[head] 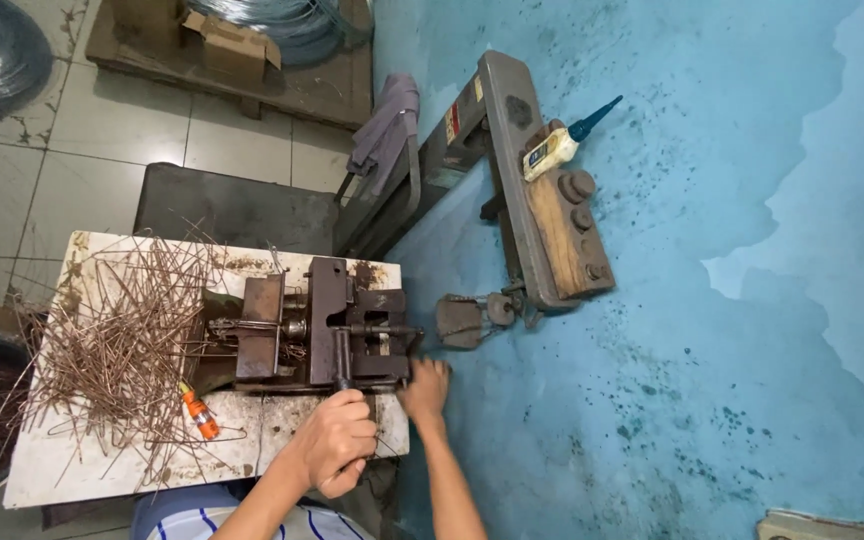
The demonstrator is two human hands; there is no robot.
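Left hand (337, 440) fisted around bending jig (317, 335) handle (342, 365), right hand (425, 388) fingers loosely spread against jig's edge

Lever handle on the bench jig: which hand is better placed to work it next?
Left: the left hand grips the lever handle, while the right hand rests at the jig edge.

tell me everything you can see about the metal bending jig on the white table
The metal bending jig is a dark, rusty brown block of steel plates and blocks bolted together, sitting flat at the right end of the stained white table. A horizontal rod and screw run across its middle. A dark lever handle juts toward the person; the left hand is closed around it. The right hand rests at the jig's right edge. A heap of thin coppery wire pieces lies against its left side.
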